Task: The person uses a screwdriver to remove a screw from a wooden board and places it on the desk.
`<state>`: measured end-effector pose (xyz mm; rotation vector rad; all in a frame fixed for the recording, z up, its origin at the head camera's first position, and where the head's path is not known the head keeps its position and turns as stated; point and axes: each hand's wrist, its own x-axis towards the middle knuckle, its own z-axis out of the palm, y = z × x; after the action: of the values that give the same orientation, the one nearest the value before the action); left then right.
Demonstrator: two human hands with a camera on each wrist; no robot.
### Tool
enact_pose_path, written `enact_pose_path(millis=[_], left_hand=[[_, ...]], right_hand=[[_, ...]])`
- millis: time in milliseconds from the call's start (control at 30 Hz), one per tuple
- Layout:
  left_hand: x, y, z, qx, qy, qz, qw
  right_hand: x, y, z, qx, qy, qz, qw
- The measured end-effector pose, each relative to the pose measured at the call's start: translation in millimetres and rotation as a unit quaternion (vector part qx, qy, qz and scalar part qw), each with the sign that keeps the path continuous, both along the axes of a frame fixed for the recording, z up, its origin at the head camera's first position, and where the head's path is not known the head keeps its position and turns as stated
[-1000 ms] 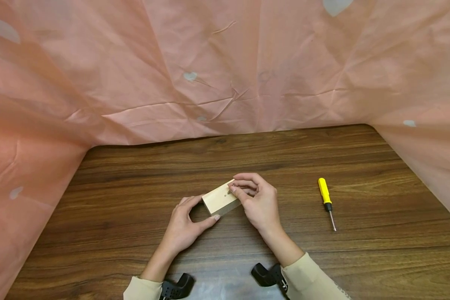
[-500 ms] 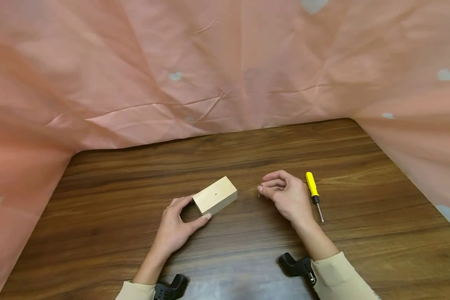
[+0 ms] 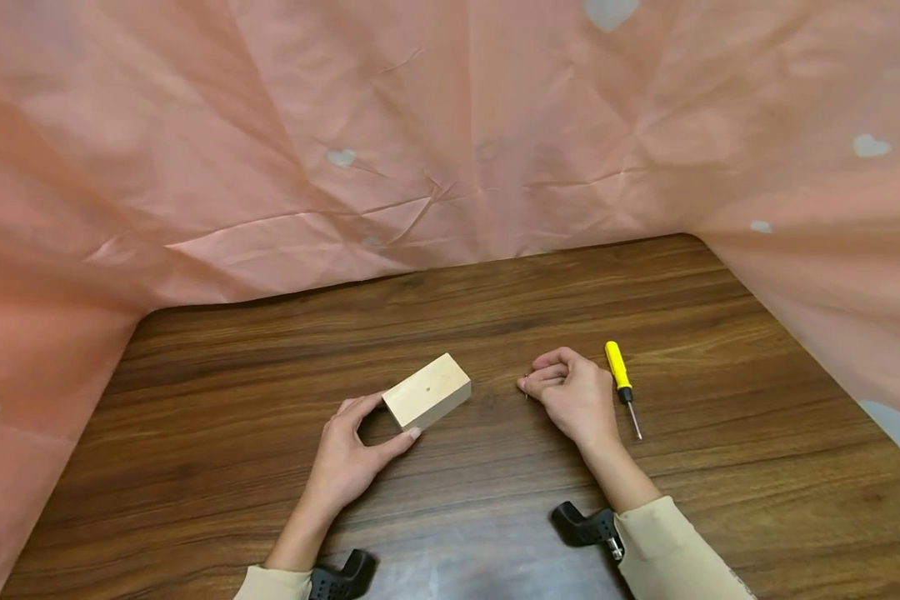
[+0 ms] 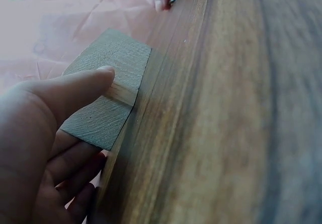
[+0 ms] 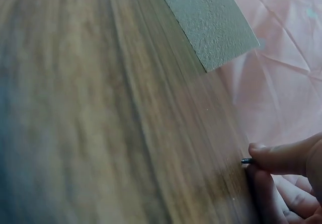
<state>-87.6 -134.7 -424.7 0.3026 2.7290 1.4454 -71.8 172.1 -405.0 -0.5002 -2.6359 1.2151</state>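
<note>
On the table, a pale rectangular wooden block (image 3: 412, 406) lies flat with a small round hole in its top face. My left hand (image 3: 347, 457) grips its near left end, thumb on the front side and fingers on the far side; the left wrist view shows the thumb (image 4: 83, 90) pressed to the wood. To the right of the block, my right hand (image 3: 579, 402) pinches a small metal screw (image 5: 246, 160) between thumb and fingertips, low over the tabletop. Only the screw's dark end sticks out past the fingers in the right wrist view.
A yellow-handled screwdriver (image 3: 617, 364) lies just right of my right hand, its tip toward me. The brown wood-grain table (image 3: 270, 358) is bordered at the back and sides by a pink curtain (image 3: 390, 125). Black wrist mounts (image 3: 581, 525) sit below the hands.
My right hand has left the block's top and moved right with the screw, then lower toward the table. The hole is now uncovered. My left hand keeps holding the block.
</note>
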Motion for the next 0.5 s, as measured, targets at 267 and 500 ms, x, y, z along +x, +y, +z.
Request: enact_pose_path(millis=[267, 500], left_hand=[[6.5, -5.5, -3.2, -0.003, 0.001, 0.015, 0.9999], [6.0, -7.6, -3.8, 0.000, 0.005, 0.023, 0.9997]], right_hand=[[0.1, -9.7, -6.8, 0.002, 0.010, 0.004, 0.9999], [-3.2, -11.8, -3.5, 0.022, 0.033, 0.009, 0.9992]])
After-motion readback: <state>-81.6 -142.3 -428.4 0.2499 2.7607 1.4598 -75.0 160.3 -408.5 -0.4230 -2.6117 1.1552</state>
